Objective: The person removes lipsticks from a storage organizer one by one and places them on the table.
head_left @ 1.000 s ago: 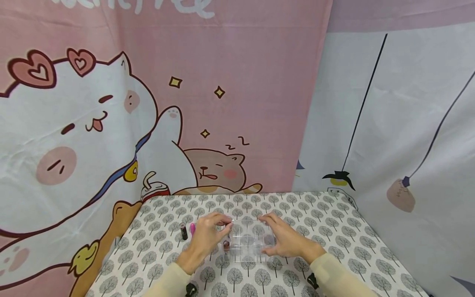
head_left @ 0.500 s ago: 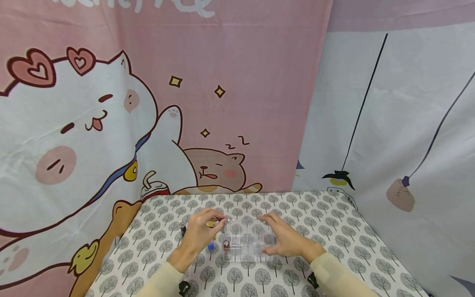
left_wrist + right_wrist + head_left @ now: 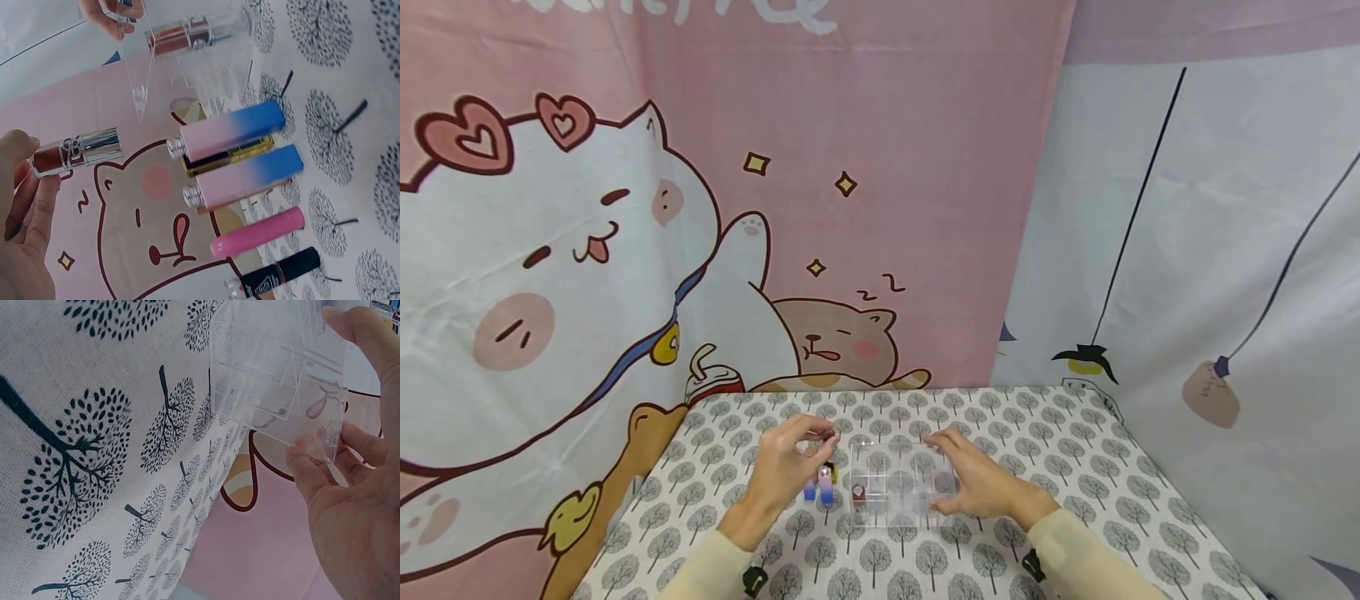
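Observation:
My left hand (image 3: 775, 471) pinches a lip gloss tube (image 3: 75, 153), reddish brown with a silver cap, between thumb and fingers. The hand hovers left of a clear acrylic organizer (image 3: 898, 485) with divided compartments. My right hand (image 3: 977, 479) grips this organizer by its right side, thumb at the near side and fingers at the far side, as the right wrist view also shows. A matching lip gloss (image 3: 181, 37) stands upright in the organizer's front left compartment.
Left of the organizer stand two pink-and-blue lipsticks (image 3: 234, 131), a black-and-gold tube (image 3: 231, 156) partly hidden behind them, a bright pink tube (image 3: 259, 231) and a black tube (image 3: 275, 273). The tree-print tablecloth (image 3: 887, 575) meets a cartoon curtain (image 3: 925, 250) at the back.
My left hand has moved left, away from the organizer's left edge, bringing the pink-and-blue lipsticks into sight in the head view. My right hand and the organizer have stayed in place.

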The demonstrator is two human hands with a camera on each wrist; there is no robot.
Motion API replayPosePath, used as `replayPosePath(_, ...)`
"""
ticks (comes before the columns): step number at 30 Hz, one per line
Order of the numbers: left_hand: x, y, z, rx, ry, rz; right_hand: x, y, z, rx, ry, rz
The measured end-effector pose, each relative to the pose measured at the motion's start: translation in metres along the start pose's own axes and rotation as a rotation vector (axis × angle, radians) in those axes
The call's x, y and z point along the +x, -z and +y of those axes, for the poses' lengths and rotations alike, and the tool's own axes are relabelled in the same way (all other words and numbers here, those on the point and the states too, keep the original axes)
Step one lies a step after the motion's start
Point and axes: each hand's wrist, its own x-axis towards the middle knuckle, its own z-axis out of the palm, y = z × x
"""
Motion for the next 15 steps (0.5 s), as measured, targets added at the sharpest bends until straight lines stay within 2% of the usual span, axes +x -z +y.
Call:
replayPosePath(9,-0.001,0.014,-0.008,0.025,-0.032,0.034,0.000,0.000,0.001,-0.004,0.017,0.001)
replayPosePath(15,-0.004,0.020,-0.012,0.034,-0.012,0.032,0.000,0.001,0.000,0.004,0.026,-0.001)
